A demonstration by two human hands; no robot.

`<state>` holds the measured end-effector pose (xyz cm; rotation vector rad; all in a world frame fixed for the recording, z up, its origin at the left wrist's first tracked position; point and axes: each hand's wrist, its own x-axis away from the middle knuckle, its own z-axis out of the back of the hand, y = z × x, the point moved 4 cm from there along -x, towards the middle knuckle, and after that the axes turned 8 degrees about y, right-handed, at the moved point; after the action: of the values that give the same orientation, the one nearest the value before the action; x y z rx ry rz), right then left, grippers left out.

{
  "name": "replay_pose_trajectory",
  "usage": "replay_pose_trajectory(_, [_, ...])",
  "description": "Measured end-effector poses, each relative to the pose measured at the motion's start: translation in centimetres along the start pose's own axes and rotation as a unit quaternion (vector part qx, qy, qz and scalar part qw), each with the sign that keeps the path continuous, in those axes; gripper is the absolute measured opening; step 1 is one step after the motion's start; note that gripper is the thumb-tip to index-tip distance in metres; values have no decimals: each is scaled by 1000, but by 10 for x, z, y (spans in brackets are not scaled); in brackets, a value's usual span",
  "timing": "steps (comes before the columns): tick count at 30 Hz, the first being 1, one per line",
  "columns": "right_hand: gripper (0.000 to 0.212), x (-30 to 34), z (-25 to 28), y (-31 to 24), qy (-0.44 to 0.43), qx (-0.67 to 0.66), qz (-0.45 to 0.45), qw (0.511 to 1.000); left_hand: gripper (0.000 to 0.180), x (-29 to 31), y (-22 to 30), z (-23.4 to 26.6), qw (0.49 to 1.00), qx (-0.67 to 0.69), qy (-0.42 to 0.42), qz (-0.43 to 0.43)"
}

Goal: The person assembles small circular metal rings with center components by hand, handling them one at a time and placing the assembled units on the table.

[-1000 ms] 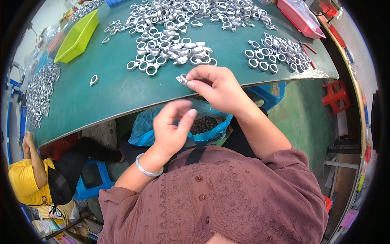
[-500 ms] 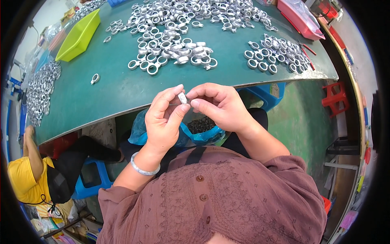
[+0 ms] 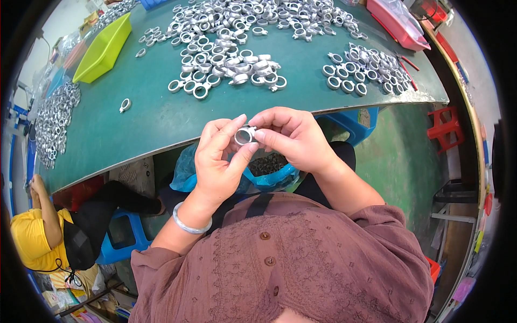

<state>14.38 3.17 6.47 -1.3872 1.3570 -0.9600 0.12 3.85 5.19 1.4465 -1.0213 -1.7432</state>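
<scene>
Both of my hands pinch one small silver metal ring (image 3: 245, 135) just in front of the green table's near edge. My left hand (image 3: 218, 159) grips it from the left with thumb and fingers, a silver bangle on that wrist. My right hand (image 3: 291, 137) holds it from the right with its fingertips. Under my hands, on my lap, sits a blue plastic bag (image 3: 269, 172) with dark small parts in it. A big heap of the same metal rings (image 3: 226, 59) lies on the table (image 3: 151, 118) beyond my hands.
A smaller group of rings (image 3: 366, 67) lies at the table's right, more rings (image 3: 51, 121) at its left edge, one single ring (image 3: 125, 104) apart. A lime tray (image 3: 105, 48) and a pink tray (image 3: 396, 24) stand at the back. A person in yellow (image 3: 37, 237) sits lower left. Red stool (image 3: 444, 129) right.
My right hand has come back from the table edge with a ring and my left hand has risen from my lap to meet it; both now hold the ring together.
</scene>
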Motion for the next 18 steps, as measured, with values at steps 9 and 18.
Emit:
replay_pose_trajectory(9, [16,-1,8,6,13,-10,-40,999,45,1,2,-5,987,138,18,85])
replay_pose_trajectory(18, [17,2,7,2,-7,36,88,995,40,4,-2,-2,966,187,19,178])
